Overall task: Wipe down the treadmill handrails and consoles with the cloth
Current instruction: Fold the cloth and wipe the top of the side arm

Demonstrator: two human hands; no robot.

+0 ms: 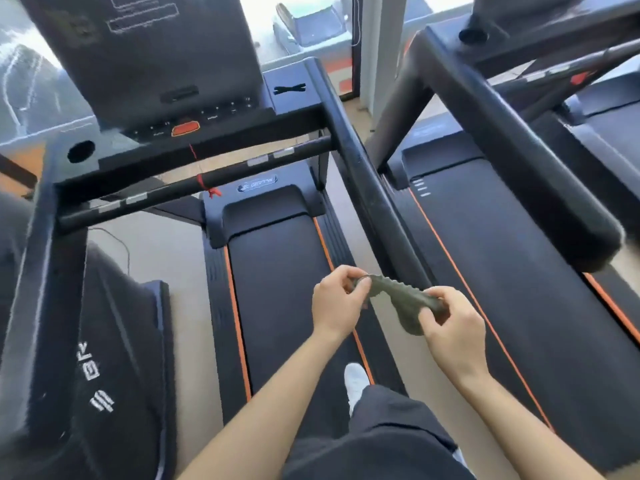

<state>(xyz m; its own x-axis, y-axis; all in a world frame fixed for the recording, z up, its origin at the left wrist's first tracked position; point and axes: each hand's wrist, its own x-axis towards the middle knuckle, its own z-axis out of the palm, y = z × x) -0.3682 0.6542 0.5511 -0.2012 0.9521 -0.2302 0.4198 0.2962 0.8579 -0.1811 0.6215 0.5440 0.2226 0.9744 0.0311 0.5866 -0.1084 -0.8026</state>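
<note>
Held stretched between left hand (337, 303) and right hand (450, 323), each pinching one end: crumpled olive-grey cloth (401, 299), above black orange-edged treadmill belt (277, 289), near black padded handrail (363, 188).

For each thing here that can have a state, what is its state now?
cloth: bunched, held in the air, stretched between both hands.
left hand: fingers pinch one end of the cloth.
right hand: fingers pinch the other end.
console screen: dark.
right handrail: no hand on it.
</note>
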